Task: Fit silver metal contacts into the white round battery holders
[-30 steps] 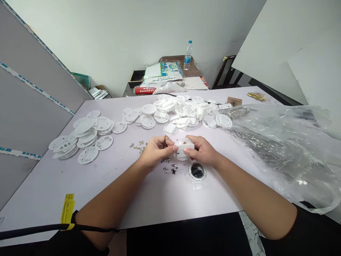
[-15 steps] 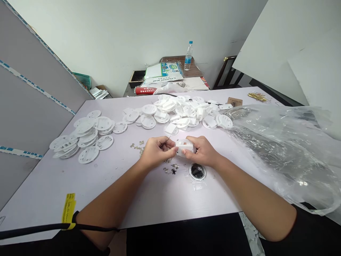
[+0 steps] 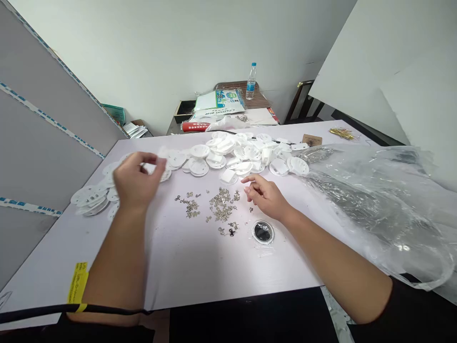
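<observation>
Clips (image 3: 222, 202) lie just left of our loosely open, empty right hand (image 3: 267, 196), while our blurred left hand (image 3: 137, 183) pinches a white disc (image 3: 162, 159) over the left stack (image 3: 89, 197).

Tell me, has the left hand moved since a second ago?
Yes. The left hand has swung left, away from the pile of small metal clips, and is now over the stack of white round plastic discs; it is blurred.
</observation>
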Demonstrator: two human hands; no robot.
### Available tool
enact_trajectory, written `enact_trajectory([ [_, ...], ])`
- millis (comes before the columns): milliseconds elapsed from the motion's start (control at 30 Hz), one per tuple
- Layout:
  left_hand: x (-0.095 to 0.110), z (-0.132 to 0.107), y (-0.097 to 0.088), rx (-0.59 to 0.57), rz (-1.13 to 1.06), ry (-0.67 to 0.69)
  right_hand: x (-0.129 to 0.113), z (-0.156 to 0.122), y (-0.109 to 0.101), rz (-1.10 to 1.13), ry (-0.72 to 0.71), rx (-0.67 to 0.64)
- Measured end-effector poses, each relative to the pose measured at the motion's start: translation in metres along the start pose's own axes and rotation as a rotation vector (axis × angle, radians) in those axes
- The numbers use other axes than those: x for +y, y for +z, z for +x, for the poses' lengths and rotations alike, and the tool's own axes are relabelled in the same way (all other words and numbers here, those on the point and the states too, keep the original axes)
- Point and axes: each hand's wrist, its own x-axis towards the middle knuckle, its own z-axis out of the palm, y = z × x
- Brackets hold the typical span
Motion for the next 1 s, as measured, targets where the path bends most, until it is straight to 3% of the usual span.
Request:
enact_trajectory([
  [133,-0.047,0.013,-0.030,0.113,0.326,-0.032,0.001,0.000,0.001,-0.034,-0.008,0.001],
  [233,-0.065,0.015,-0.037,0.123,0.262,-0.166,0.003,-0.001,0.001,-0.032,-0.014,-0.001],
  [300,-0.063,0.015,-0.034,0.098,0.198,-0.204,0.003,-0.001,0.001,-0.030,-0.019,-0.001],
  [400,-0.035,0.010,-0.014,0.072,0.305,-0.172,0.003,0.000,0.002,-0.038,-0.021,-0.004],
  [467,-0.005,0.001,0.010,-0.122,0.319,-0.087,0.003,0.000,0.002,-0.040,-0.017,-0.009],
  [533,0.026,-0.011,0.040,-0.393,0.229,-0.004,0.002,0.000,0.001,-0.043,-0.014,-0.009],
  [600,0.052,-0.021,0.069,-0.575,0.256,0.078,0.002,0.000,0.001,-0.050,-0.017,-0.003],
  [667,0.069,-0.028,0.092,-0.674,0.372,0.110,0.002,0.000,0.001,-0.052,-0.018,0.003],
  [800,0.080,-0.029,0.114,-0.729,0.469,0.132,0.002,0.001,0.000,-0.048,-0.019,0.014],
  [1000,0.077,-0.021,0.112,-0.780,0.480,0.113,0.000,0.001,-0.001,-0.039,-0.046,0.029],
])
